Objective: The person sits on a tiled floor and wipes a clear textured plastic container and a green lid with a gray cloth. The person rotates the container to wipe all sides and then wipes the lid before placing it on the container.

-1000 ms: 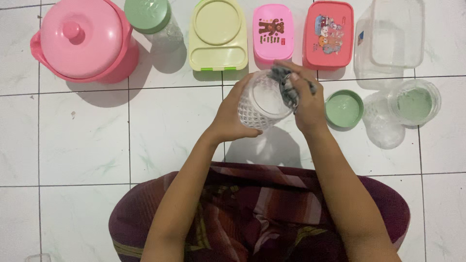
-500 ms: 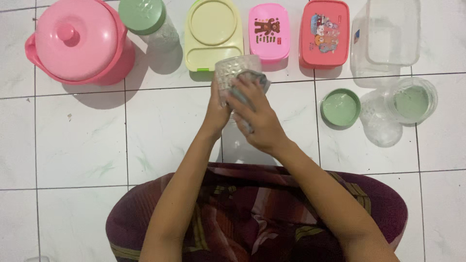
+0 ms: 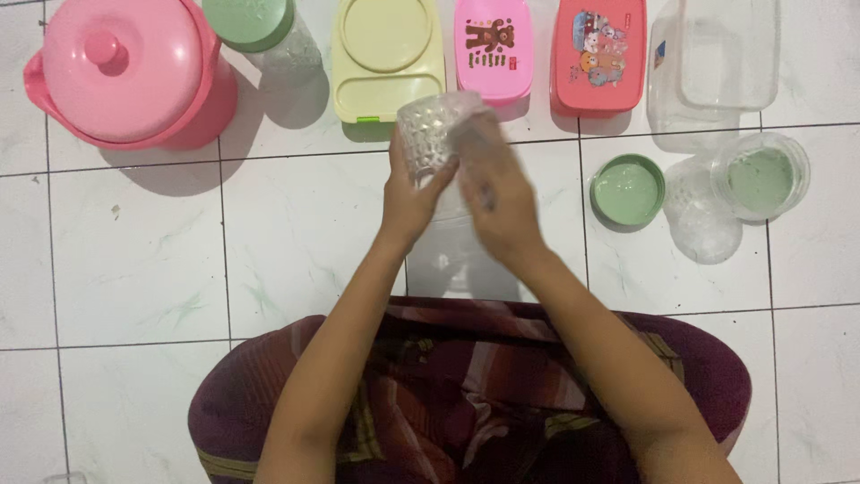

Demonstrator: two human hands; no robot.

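Over white tiles, hands (image 3: 452,184) gripping clear jar (image 3: 428,134)

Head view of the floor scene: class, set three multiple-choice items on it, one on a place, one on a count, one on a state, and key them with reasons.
1. Where is the pink pot?
A. far left of the row
B. far right
C. on the lap

2. How many loose green lids lie flat on the tiles?
A. none
B. one
C. three

3. How is the clear patterned jar held?
A. standing on the floor
B. lifted off the floor in the left hand
C. inside the yellow box

Key: A, it stands left of every container. B, a single green lid lies beside the tipped clear jar. B, the left fingers wrap it while the right hand is blurred against it.
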